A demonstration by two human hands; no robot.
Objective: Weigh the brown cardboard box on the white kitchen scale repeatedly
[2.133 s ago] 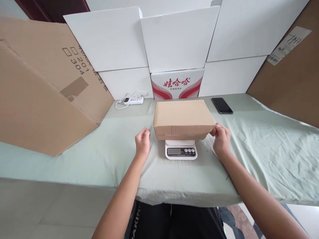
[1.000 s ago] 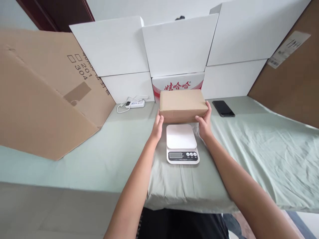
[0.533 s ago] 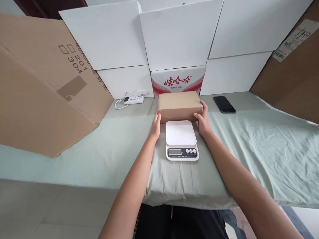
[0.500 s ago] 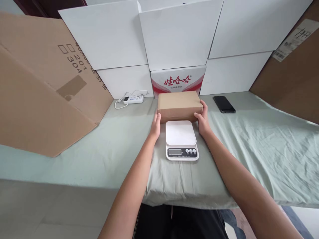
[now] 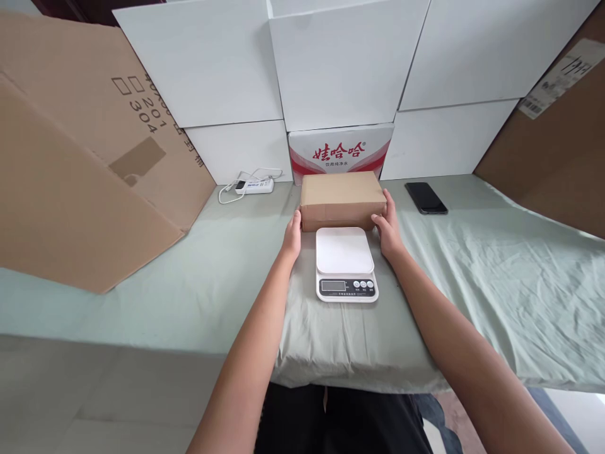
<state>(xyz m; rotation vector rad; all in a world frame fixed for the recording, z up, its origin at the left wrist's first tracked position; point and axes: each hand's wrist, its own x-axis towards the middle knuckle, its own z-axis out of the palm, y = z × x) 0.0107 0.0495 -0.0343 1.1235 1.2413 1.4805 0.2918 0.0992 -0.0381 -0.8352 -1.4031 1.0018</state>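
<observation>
A closed brown cardboard box (image 5: 341, 198) rests on the pale green cloth (image 5: 472, 265) just behind a white digital kitchen scale (image 5: 345, 262). My left hand (image 5: 293, 234) presses against the box's left near corner. My right hand (image 5: 388, 226) holds its right end, fingers along the side. The scale's platform is bare, and its display and buttons face me.
A black phone (image 5: 425, 197) lies to the right of the box. A white power strip with cable (image 5: 250, 186) lies at the back left. White boxes and a red-printed carton (image 5: 340, 153) line the back. Big brown cardboard sheets (image 5: 80, 157) lean at left and right.
The box sat on the scale 2.1 s ago; both hands lifted it off and set it down on the cloth behind the scale, where it now stays.
</observation>
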